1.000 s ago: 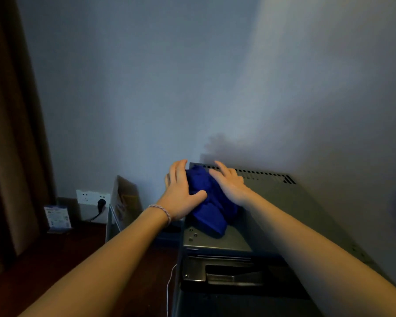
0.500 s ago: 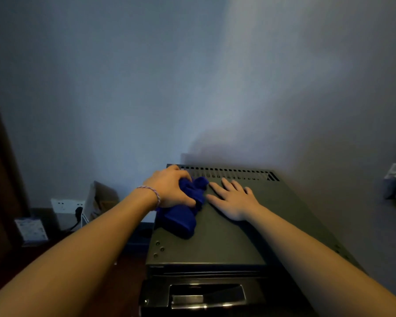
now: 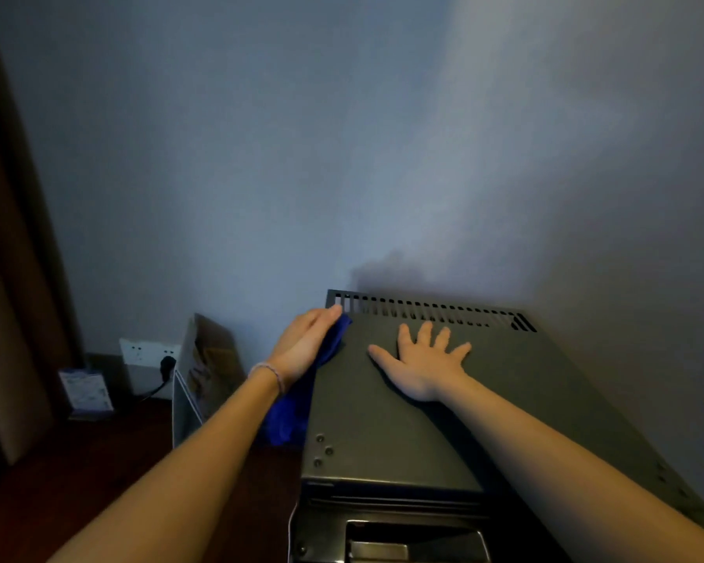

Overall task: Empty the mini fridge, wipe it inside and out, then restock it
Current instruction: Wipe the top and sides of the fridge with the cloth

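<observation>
Meanwhile, the left hand (image 3: pixel 307 343) presses a blue cloth (image 3: pixel 297 400) flat-fingered against the mini fridge's (image 3: pixel 383 420) left top edge; the right hand (image 3: pixel 423 365) rests spread, holding nothing.

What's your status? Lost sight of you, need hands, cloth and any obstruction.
Left hand flat, pressing blue cloth against fridge's left side. Right hand spread flat on top. Nothing blocking.
</observation>
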{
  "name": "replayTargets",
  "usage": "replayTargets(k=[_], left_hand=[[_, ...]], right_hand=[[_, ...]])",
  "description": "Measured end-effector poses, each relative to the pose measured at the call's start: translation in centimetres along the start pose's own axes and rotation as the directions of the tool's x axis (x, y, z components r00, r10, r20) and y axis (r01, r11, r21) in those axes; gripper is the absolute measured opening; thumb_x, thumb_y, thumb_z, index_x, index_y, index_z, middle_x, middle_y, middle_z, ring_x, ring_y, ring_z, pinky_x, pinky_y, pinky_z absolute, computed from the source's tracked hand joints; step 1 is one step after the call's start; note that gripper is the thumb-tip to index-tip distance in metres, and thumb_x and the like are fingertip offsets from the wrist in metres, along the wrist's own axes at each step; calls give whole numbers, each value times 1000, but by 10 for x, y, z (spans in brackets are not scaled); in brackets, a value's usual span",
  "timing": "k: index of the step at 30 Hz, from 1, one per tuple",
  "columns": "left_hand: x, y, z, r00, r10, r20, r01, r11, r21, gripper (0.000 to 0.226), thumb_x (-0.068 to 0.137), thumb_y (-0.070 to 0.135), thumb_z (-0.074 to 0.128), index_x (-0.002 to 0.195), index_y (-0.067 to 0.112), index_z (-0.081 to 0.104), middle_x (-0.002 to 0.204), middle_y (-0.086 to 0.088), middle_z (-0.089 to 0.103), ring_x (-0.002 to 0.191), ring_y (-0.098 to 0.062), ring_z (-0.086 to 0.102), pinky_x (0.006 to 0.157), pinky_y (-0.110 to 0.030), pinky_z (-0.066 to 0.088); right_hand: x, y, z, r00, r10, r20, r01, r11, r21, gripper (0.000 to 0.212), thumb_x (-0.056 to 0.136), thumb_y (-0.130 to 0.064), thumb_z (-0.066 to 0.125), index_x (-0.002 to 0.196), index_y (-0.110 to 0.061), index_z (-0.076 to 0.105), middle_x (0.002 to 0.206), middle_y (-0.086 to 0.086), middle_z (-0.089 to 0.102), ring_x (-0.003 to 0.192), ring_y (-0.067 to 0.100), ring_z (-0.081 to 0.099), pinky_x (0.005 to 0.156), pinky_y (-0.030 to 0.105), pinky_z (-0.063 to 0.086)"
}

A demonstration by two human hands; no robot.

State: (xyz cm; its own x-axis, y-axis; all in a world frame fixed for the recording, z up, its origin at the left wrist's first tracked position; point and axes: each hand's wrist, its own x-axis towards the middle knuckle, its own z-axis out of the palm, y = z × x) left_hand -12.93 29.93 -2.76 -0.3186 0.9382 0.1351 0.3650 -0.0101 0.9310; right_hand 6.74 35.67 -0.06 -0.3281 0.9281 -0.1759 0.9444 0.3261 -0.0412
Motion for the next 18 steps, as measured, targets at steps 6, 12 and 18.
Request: replayTargets(k=[6, 12, 18], left_hand=[[-3, -21, 15, 986, 54, -157, -65, 996, -65, 29, 89, 59, 60, 97, 33, 68, 111, 3, 60, 98, -10, 61, 92, -33, 51], [18, -21, 19, 935, 23, -355, -104, 971, -213, 5, 83, 31, 70, 85, 34, 67, 100, 6, 67, 93, -13, 63, 90, -38, 54], [66, -22, 18, 928, 97, -359, -170, 970, -175, 23, 87, 13, 66, 91, 36, 70, 113, 1, 62, 101, -13, 59, 89, -22, 46]], right_hand=[[2, -9, -3, 998, 63, 27, -63, 998, 5, 98, 85, -85, 1, 161, -24, -2, 167, 17, -13, 150, 47, -14, 114, 73, -5], [8, -41, -3, 999, 48, 21, -49, 999, 21, 96, 87, -83, -1, 161, -21, -1, 166, 19, -12, 149, 49, -16, 112, 74, -7], [26, -63, -1, 1000, -26, 12, 26, 999, 40, 78, 92, -76, -1, 160, -36, -3, 167, 11, -14, 149, 48, -18, 109, 77, -9]])
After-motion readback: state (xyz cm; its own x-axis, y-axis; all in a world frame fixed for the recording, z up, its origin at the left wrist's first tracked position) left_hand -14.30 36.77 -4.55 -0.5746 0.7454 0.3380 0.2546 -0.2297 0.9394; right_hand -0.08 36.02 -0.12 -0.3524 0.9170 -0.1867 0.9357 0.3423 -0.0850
